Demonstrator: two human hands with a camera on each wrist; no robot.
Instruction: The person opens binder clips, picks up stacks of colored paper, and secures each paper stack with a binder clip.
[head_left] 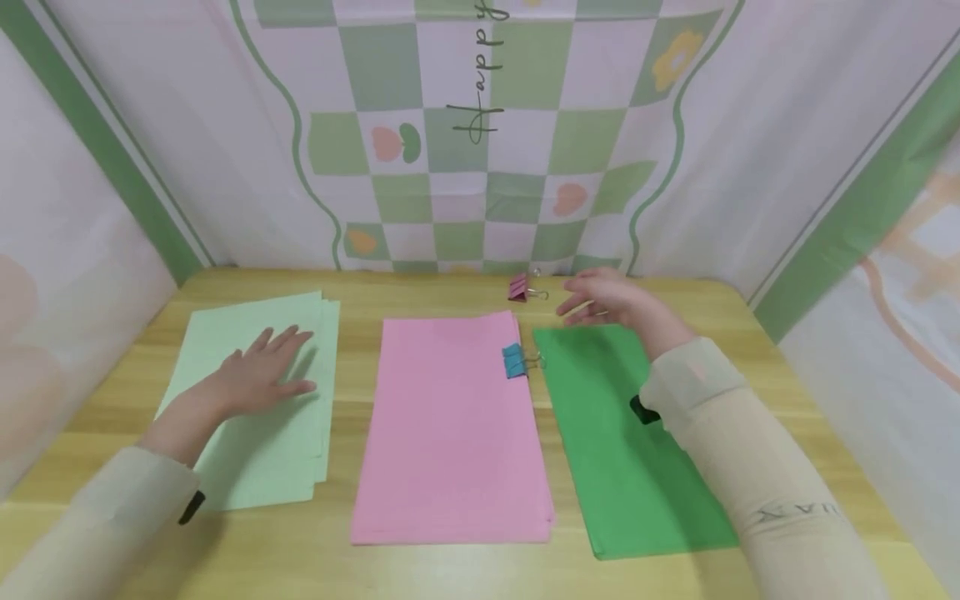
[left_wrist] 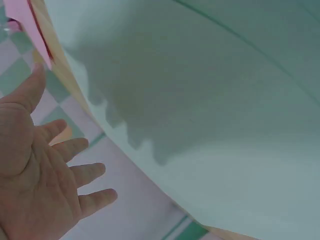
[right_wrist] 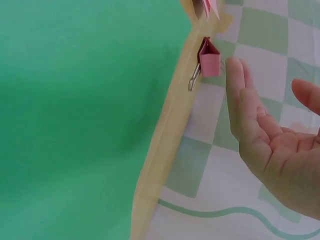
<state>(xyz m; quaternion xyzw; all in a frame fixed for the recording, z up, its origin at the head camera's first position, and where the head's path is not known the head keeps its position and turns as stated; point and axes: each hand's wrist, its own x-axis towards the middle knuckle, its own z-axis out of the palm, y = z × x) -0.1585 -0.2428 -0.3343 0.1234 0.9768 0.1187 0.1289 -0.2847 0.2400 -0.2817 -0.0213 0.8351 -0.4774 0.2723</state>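
Note:
My left hand [head_left: 258,375] hovers with fingers spread above a stack of pale green paper [head_left: 255,467]; its shadow falls on the sheets in the left wrist view. My right hand [head_left: 611,300] is in the air over the far edge of a green paper stack [head_left: 630,467], fingers slightly bent and holding nothing. Just left of it a pink binder clip [head_left: 518,287] stands on the table, a gap apart from the fingertips. Between the hands lies a pink paper stack [head_left: 450,450], with a blue binder clip [head_left: 514,361] at its right edge near the top.
The three stacks lie side by side on a wooden table [head_left: 420,575]. A checked curtain [head_left: 450,192] hangs right behind the table's far edge, and more cloth hangs at both sides. A small shiny piece of metal [head_left: 536,272] shows behind the pink clip.

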